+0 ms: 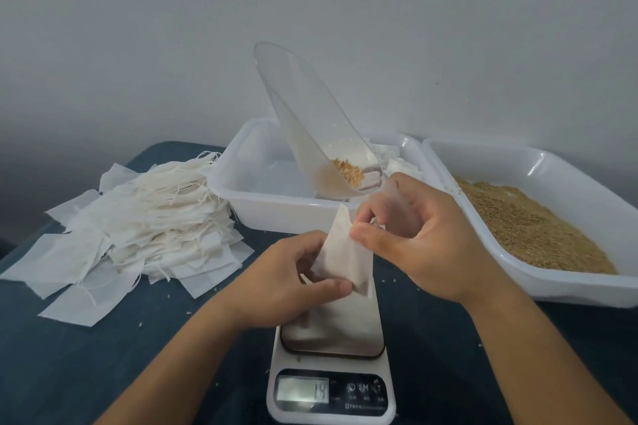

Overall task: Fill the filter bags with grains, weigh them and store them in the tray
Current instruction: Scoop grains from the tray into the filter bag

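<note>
Biggest risk I saw was the clear scoop [310,128]: you had its handle tucked in your right hand [417,235] while that same hand's thumb and forefinger were pinching the top edge of the filter bag [345,262]. The scoop was tipped mouth-up toward 12 o'clock with a small pile of grains [349,172] sitting low near the handle, so any twist of your wrist while fiddling with the bag mouth could've dumped them onto the blue tabletop [103,355] or into the storage tray [248,190] loose. A few stray grains were already scattered on the cloth.

Second worry: the scale [331,386] showed a reading that looked like 14, but your hands were holding the bag up, so I'd guess that number wasn't trustworthy if you were leaning on it.

Grip-wise, your left hand [286,283] was curled round the bag's lower left side, thumb across the front. The bag sat between both hands, at about 3 o'clock from the left one and 8 o'clock from the right, right above the scale's platform. Empty bags [138,228] were piled off at 9 o'clock, the grain tray [538,231] at 3.
</note>
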Demonstrator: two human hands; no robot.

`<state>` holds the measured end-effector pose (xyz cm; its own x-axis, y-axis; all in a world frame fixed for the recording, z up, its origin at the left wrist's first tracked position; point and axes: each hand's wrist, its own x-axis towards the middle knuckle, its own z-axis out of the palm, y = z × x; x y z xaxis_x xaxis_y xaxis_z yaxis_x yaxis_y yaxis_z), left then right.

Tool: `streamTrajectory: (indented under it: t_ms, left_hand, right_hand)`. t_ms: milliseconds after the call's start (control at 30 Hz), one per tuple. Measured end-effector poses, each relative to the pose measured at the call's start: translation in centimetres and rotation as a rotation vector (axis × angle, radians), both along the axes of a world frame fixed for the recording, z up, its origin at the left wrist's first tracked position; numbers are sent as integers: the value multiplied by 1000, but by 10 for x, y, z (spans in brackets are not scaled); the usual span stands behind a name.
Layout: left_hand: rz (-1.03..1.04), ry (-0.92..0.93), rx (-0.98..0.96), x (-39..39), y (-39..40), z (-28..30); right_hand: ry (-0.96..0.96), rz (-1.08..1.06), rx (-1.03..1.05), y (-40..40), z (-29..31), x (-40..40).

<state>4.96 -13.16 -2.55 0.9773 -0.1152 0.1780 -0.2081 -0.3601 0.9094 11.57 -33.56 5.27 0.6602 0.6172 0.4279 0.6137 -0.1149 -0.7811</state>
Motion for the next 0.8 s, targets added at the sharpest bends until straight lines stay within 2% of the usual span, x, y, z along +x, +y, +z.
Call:
streamTrajectory:
  t_ms: [167, 267, 333, 433, 533, 667, 800]
  left_hand:
    - [37, -6, -13, 0, -3, -2]
    - [177, -47, 17, 1, -4, -4]
    - [261, -77, 42, 3, -1, -6]
    - [347, -86, 33, 5, 6, -9]
    - [422, -70, 26, 7, 9, -11]
    - [469, -68, 9, 9, 9, -11]
    - [489, -57, 37, 9, 8, -10]
  right_hand:
    - [16, 11, -74, -1, 8, -7]
    - [76, -22, 22, -3, 14, -11]
    - [84, -89, 16, -11, 20, -11]
    - [-21, -212, -154, -33, 37, -8]
    - [-13, -262, -284, -58, 55, -5]
    - [-144, -367, -564, -88, 69, 6]
    - [-210, -409, -750, -90, 92, 6]
